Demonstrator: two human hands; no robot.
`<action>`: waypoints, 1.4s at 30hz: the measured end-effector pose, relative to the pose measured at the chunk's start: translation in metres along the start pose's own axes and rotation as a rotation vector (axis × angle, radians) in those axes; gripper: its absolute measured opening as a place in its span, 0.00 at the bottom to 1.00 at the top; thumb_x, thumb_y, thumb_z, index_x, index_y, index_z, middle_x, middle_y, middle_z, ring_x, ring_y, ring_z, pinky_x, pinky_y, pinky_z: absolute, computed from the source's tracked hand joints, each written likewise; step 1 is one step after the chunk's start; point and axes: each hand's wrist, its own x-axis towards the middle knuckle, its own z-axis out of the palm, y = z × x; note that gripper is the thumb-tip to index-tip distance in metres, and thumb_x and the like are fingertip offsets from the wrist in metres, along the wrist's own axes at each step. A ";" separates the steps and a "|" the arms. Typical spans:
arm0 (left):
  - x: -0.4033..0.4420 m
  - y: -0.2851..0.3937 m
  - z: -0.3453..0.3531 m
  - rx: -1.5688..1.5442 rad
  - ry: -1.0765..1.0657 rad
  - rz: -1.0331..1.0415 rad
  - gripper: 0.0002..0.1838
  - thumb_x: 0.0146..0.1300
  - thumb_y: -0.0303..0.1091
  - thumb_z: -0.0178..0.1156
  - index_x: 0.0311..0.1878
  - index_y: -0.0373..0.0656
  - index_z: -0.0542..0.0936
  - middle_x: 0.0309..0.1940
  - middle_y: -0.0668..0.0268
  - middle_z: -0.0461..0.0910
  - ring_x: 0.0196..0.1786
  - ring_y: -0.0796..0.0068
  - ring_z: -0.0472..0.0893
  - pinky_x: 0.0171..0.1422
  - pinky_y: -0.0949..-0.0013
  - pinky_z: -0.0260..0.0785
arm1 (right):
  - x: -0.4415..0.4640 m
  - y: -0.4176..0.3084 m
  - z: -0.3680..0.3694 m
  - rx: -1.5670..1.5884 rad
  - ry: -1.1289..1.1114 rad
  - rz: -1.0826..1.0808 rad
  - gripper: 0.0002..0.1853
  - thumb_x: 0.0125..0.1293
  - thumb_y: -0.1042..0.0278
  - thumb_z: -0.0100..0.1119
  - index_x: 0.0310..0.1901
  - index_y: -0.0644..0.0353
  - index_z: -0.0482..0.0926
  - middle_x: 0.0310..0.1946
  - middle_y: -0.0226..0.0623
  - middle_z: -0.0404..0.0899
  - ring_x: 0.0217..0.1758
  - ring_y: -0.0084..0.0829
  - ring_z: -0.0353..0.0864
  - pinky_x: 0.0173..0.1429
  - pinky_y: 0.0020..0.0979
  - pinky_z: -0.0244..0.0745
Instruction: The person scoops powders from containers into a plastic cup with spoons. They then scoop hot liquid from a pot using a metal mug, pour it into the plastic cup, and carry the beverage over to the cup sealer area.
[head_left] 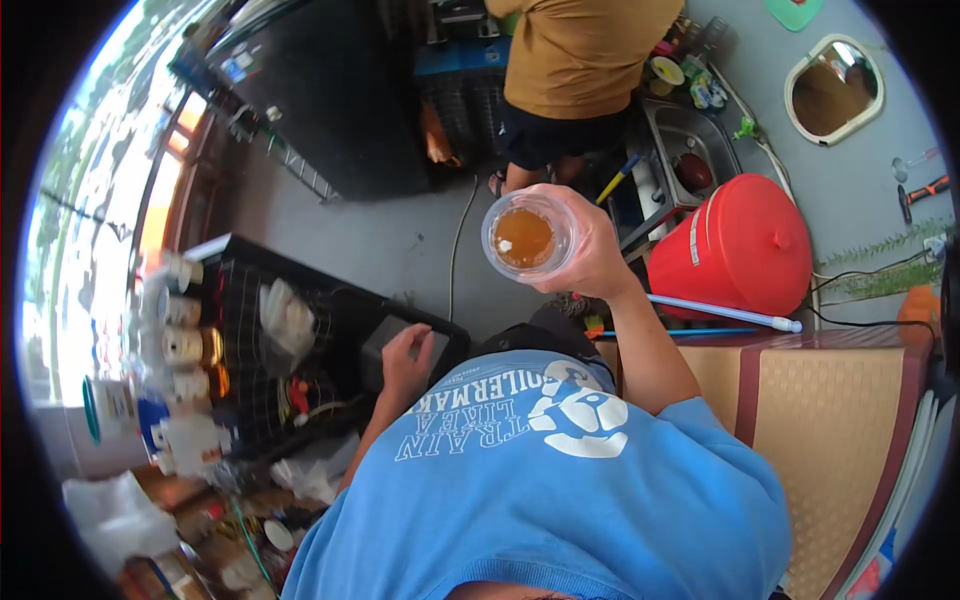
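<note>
A clear plastic cup (530,236) with amber-brown liquid in it is in my right hand (590,250). The fingers wrap round the side of the cup, whose round mouth faces up toward the camera. My left hand (405,362) is lower and to the left, beside the edge of a black counter (345,290). Its fingers are loosely bent and apart, with nothing visible between them.
Ahead stands a person in a brown shirt (585,60), near a metal sink (700,135). A red lidded bin (735,250) is to the right, above a tan padded surface (825,430). A black cabinet (330,100) stands at upper left; jars (182,346) line the left side.
</note>
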 end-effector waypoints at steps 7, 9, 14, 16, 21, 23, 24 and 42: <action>0.201 0.040 0.092 0.017 -0.221 0.319 0.06 0.61 0.28 0.66 0.40 0.39 0.83 0.28 0.61 0.84 0.30 0.69 0.84 0.38 0.67 0.76 | 0.071 0.042 -0.114 0.020 0.153 -0.073 0.48 0.34 0.75 0.85 0.62 0.67 0.72 0.55 0.38 0.79 0.61 0.28 0.78 0.70 0.31 0.69; 0.244 0.052 0.126 -0.018 -0.254 0.341 0.05 0.60 0.28 0.67 0.39 0.40 0.83 0.29 0.61 0.84 0.31 0.67 0.84 0.39 0.65 0.76 | 0.092 0.057 -0.152 -0.007 0.189 -0.100 0.48 0.34 0.75 0.86 0.62 0.67 0.72 0.55 0.38 0.79 0.61 0.28 0.79 0.70 0.31 0.69; 0.344 0.074 0.211 -0.103 -0.288 0.356 0.05 0.61 0.27 0.66 0.40 0.39 0.83 0.26 0.60 0.83 0.31 0.67 0.85 0.39 0.66 0.76 | 0.144 0.084 -0.252 -0.032 0.233 -0.146 0.48 0.34 0.75 0.86 0.62 0.68 0.71 0.55 0.39 0.79 0.61 0.28 0.79 0.70 0.32 0.70; 0.382 0.082 0.234 -0.093 -0.347 0.368 0.06 0.62 0.28 0.66 0.40 0.38 0.84 0.26 0.60 0.83 0.31 0.69 0.85 0.40 0.67 0.76 | 0.153 0.091 -0.283 -0.066 0.264 -0.113 0.48 0.35 0.75 0.85 0.63 0.68 0.71 0.56 0.39 0.79 0.61 0.29 0.78 0.70 0.32 0.70; 0.487 0.129 0.292 -0.264 -0.471 0.376 0.07 0.63 0.29 0.66 0.43 0.37 0.84 0.31 0.58 0.85 0.35 0.71 0.86 0.43 0.69 0.76 | 0.154 0.111 -0.348 -0.167 0.434 -0.008 0.49 0.35 0.79 0.82 0.65 0.71 0.68 0.61 0.43 0.76 0.67 0.33 0.75 0.74 0.36 0.66; 0.525 0.152 0.318 -0.277 -0.503 0.422 0.07 0.64 0.29 0.66 0.43 0.37 0.84 0.31 0.59 0.85 0.35 0.70 0.86 0.43 0.69 0.76 | 0.144 0.119 -0.366 -0.161 0.548 -0.004 0.50 0.36 0.80 0.81 0.66 0.71 0.67 0.62 0.44 0.75 0.68 0.35 0.74 0.75 0.38 0.66; 0.542 0.165 0.329 -0.285 -0.512 0.454 0.07 0.64 0.28 0.66 0.43 0.36 0.84 0.31 0.59 0.85 0.35 0.69 0.86 0.44 0.69 0.77 | 0.138 0.122 -0.372 -0.171 0.590 -0.004 0.50 0.36 0.80 0.81 0.66 0.71 0.67 0.62 0.44 0.75 0.68 0.35 0.74 0.75 0.38 0.66; 0.653 0.314 0.612 -0.530 -0.291 0.466 0.15 0.61 0.29 0.65 0.50 0.35 0.80 0.53 0.54 0.82 0.59 0.60 0.80 0.67 0.63 0.68 | -0.009 0.147 -0.519 -0.364 1.164 0.265 0.46 0.42 0.82 0.77 0.67 0.68 0.66 0.63 0.45 0.74 0.68 0.37 0.74 0.74 0.40 0.68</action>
